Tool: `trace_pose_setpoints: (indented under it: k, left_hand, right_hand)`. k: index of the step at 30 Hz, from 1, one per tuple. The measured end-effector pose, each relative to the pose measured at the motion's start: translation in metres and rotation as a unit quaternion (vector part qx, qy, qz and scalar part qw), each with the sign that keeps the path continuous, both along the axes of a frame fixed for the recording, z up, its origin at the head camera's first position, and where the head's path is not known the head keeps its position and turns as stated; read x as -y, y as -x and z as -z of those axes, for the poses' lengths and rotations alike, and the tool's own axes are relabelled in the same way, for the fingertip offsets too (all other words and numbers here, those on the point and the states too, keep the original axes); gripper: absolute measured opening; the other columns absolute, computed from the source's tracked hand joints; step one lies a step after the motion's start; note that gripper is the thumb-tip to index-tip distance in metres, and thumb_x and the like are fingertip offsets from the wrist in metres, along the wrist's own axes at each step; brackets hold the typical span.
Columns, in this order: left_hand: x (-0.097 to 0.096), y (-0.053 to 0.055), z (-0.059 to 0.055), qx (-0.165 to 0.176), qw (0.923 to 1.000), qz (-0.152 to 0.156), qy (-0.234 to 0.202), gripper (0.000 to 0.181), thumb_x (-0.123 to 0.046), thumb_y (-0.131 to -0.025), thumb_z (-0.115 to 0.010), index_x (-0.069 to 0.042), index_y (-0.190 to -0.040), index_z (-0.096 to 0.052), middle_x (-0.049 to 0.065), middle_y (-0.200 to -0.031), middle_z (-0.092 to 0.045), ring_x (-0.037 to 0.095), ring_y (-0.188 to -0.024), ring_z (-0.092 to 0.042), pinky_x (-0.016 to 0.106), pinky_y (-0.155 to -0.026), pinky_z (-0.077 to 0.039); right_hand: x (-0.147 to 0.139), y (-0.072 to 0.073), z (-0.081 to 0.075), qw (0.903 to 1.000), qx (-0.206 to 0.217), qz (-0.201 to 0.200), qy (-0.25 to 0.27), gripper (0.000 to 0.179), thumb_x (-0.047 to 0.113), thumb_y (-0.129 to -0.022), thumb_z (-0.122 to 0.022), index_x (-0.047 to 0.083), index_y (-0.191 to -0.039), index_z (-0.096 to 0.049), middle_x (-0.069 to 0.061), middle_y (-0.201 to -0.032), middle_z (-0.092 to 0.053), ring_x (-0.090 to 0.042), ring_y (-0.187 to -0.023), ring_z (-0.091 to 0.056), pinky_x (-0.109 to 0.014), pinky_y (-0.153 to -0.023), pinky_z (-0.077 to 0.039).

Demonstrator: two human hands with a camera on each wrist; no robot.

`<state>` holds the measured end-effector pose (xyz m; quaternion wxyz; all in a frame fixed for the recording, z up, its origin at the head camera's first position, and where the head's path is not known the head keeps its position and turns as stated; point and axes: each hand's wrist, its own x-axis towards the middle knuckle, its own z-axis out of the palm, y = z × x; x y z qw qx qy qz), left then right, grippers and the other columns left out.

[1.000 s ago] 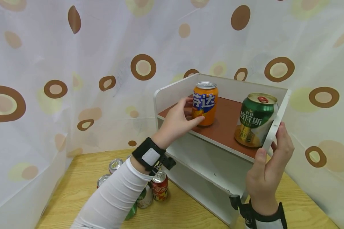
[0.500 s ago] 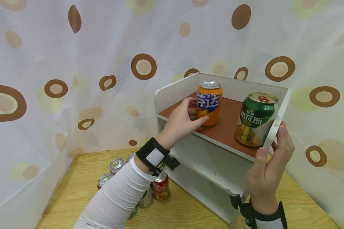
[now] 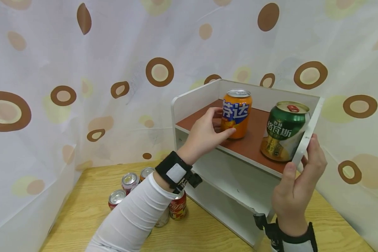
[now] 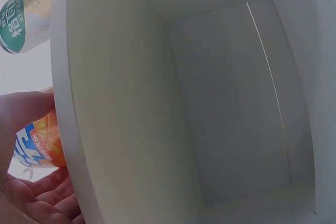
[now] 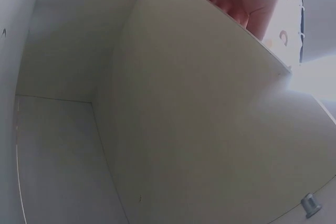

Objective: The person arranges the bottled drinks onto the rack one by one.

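Note:
An orange soda can [image 3: 239, 120] stands upright on the brown top board [image 3: 204, 112] of a white shelf unit [image 3: 195, 93]. My left hand [image 3: 206, 132] holds this can from its left side, thumb across the front and fingers behind. In the left wrist view, the orange can [image 4: 48, 142] shows between thumb and fingers past the board's edge. A green and gold can [image 3: 280, 134] with a red pull tab stands at the right end of the same board. My right hand [image 3: 297, 187] grips the unit's right side panel [image 3: 308, 134], thumb in front and fingers outside.
Below the top are white lower compartments [image 3: 230, 175]. Several cans stand on the wooden table [image 3: 72, 206] left of the unit, among them a red can [image 3: 178, 207] and a silver-topped can [image 3: 130, 179], partly behind my left sleeve. A patterned curtain [image 3: 119, 45] hangs behind.
My left hand has moved the orange can rightward along the top board, nearer the green can. My right hand keeps its grip on the side panel.

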<state>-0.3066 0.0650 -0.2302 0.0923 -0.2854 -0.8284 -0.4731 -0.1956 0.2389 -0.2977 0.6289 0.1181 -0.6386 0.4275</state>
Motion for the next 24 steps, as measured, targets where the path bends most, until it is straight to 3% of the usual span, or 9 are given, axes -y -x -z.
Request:
trace_pose_setpoints:
  k: [24]
  left_hand:
    - [-0.0099,-0.0061,0.0010,-0.010,0.9999,0.011,0.004,0.064,-0.029,-0.095,-0.076,-0.009,-0.147,-0.044,0.010,-0.143,-0.061,0.023,-0.122,-0.067,0.033,-0.100,-0.057]
  right_hand:
    - [0.0006,0.0007,0.0003,0.9999,-0.008,-0.003,0.007,0.050,0.012,-0.101,-0.039,-0.017,-0.142,-0.036,-0.016,-0.151,-0.041,-0.024,-0.137,-0.037,-0.029,-0.112,-0.034]
